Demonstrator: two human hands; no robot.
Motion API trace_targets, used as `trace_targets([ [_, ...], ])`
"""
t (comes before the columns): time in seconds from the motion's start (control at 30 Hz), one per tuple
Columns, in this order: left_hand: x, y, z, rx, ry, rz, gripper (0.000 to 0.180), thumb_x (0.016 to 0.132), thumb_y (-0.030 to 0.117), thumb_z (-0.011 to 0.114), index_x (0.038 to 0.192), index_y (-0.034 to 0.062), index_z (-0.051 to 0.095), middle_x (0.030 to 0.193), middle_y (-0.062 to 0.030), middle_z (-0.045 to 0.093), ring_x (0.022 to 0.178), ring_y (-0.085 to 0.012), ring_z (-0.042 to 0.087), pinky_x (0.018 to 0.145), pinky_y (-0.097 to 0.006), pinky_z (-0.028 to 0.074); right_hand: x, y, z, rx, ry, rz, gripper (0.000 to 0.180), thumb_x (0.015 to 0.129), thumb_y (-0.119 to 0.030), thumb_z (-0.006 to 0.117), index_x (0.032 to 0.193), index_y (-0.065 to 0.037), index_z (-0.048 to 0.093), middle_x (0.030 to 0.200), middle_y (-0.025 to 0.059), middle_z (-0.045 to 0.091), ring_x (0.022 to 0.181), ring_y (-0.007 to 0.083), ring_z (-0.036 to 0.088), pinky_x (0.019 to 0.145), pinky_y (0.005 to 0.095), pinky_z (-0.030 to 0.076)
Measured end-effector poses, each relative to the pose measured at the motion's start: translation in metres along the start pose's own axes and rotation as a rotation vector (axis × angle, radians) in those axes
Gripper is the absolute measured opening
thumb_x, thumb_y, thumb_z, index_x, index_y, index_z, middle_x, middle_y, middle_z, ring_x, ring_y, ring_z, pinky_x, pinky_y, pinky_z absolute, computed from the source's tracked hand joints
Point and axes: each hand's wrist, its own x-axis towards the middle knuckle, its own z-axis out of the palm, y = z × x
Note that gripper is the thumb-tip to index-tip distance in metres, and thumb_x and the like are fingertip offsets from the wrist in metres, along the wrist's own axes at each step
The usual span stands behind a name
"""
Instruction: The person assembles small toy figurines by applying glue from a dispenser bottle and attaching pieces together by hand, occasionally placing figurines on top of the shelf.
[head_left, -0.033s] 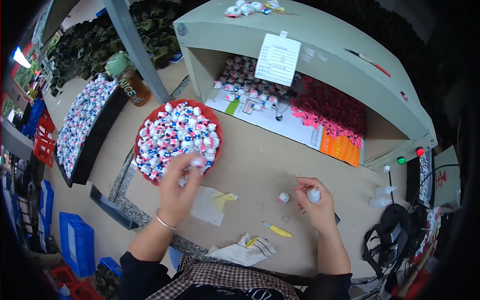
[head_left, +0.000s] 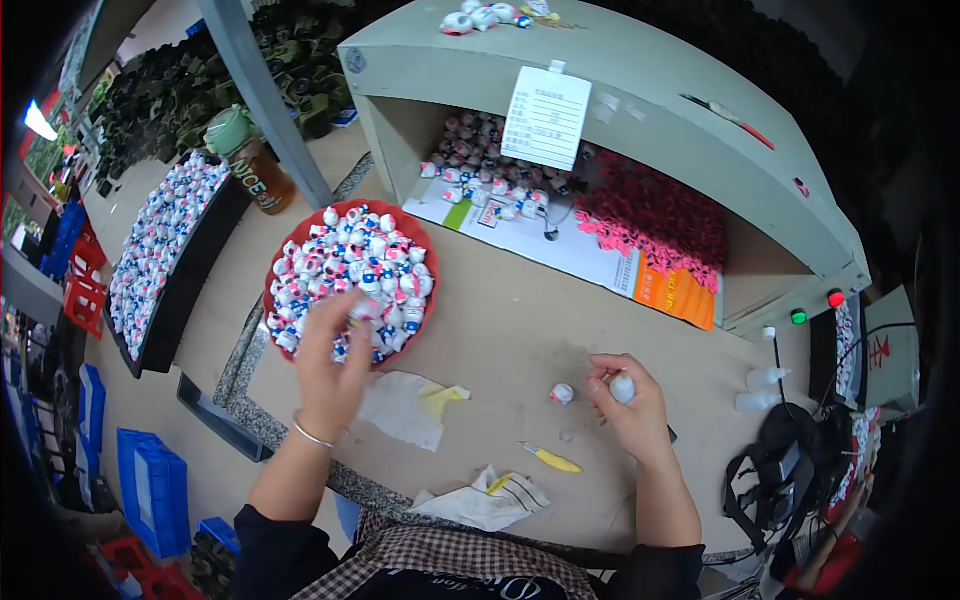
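Note:
Over the near part of a red scalloped bowl point(head_left: 432, 285) is my left hand point(head_left: 330, 365). Its thumb and fingertips close on a small white-and-pink figurine point(head_left: 366, 309). Many similar white figurines with pink and blue parts point(head_left: 350, 250) fill the bowl. To the right, my right hand point(head_left: 640, 410) is wrapped round a small white squeeze bottle point(head_left: 622, 388), its rounded end showing between the fingers. A single white figurine piece point(head_left: 562, 393) lies on the table just left of that hand. Nearer me lies a yellow-handled craft knife point(head_left: 553, 459).
Two cloths point(head_left: 400, 405) point(head_left: 485, 503) lie in front of me. A black tray point(head_left: 160, 330) of figurines and a drink jar point(head_left: 262, 180) stand left. At the back, a shelf unit point(head_left: 600, 70) holds figurines and pink pieces point(head_left: 660, 225). White bottles point(head_left: 762, 400) lie right.
My left hand has moved left over the bowl, with the figurine at its fingertips. The view has shifted slightly; my right hand keeps its hold on the bottle.

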Motion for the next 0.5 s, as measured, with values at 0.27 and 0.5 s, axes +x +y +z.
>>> trace_targets([
  [0.27, 0.024, -0.027, -0.032, 0.608, -0.106, 0.276, 0.031, 0.074, 0.007, 0.059, 0.104, 0.0039, 0.056, 0.104, -0.0140, 0.054, 0.098, -0.0292, 0.049, 0.086, -0.038, 0.037, 0.001, 0.032, 0.014, -0.789, -0.153, -0.388, 0.029, 0.074, -0.021, 0.065, 0.099, -0.008, 0.057, 0.094, 0.0114, 0.052, 0.081, 0.0285, 0.057, 0.072, 0.0345, 0.047],
  [0.5, 0.079, 0.037, -0.032, 0.403, -0.088, 0.474, 0.041, 0.072, 0.010, 0.063, 0.110, 0.0034, 0.051, 0.110, -0.0145, 0.050, 0.098, -0.0323, 0.049, 0.084, -0.039, 0.040, 0.000, 0.046, 0.034, -0.819, -0.072, -0.522, 0.026, 0.070, -0.020, 0.066, 0.092, -0.009, 0.058, 0.089, 0.0091, 0.050, 0.073, 0.0276, 0.059, 0.061, 0.0374, 0.049],
])
